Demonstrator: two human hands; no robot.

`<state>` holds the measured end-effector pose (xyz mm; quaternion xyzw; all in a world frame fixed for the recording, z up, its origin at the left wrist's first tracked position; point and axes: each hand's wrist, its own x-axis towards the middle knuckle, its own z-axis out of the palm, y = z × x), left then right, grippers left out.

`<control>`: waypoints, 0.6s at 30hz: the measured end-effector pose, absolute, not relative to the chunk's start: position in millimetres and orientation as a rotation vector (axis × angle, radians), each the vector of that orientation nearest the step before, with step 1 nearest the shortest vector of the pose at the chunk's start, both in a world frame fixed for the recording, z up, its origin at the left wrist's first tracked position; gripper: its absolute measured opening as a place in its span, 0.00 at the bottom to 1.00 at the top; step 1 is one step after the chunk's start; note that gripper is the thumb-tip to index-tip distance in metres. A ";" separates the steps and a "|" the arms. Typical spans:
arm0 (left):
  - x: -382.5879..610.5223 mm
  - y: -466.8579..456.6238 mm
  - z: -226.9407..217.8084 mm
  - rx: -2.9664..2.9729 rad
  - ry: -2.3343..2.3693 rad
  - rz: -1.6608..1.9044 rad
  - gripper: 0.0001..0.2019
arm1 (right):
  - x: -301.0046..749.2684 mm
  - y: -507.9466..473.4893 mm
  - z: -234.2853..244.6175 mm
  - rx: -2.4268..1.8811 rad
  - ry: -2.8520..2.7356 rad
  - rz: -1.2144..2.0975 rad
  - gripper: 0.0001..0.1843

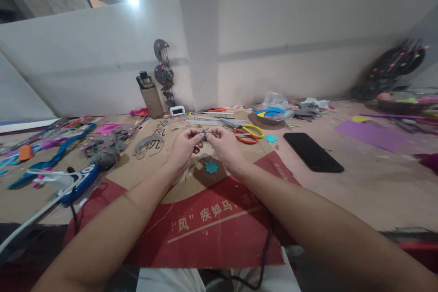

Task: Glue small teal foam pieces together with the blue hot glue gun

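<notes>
My left hand (pixel 185 147) and my right hand (pixel 224 146) meet above the cardboard, fingertips pinched together on a small dark teal piece (pixel 204 136). The fingers cover most of it, so its exact kind is hidden. Just below them a turquoise flower-shaped cutout (pixel 211 167) lies flat on the brown and red cardboard (pixel 219 232). Beyond my right hand rest scissors with red and yellow handles (pixel 253 131). Another turquoise cutout (pixel 271 138) lies to the right of the scissors.
A black phone (pixel 313 152) lies at right, near a purple sheet (pixel 366 134). Behind stand a bowl (pixel 273 116) and a bottle (pixel 152 98). At left are grey yarn pieces (pixel 106 157), a blue-and-white corded tool (pixel 80 185) and blue ribbon (pixel 56 159).
</notes>
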<state>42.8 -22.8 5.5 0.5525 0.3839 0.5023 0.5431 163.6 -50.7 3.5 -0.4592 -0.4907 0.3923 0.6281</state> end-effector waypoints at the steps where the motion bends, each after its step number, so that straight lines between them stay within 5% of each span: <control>1: 43.1 -23.2 5.7 1.306 0.907 1.195 0.14 | 163.6 -50.4 2.9 -1.052 -1.129 0.902 0.08; 18: 45.6 -28.8 8.8 1.275 0.694 1.249 0.11 | 164.3 -50.8 1.7 -0.965 -1.087 0.987 0.11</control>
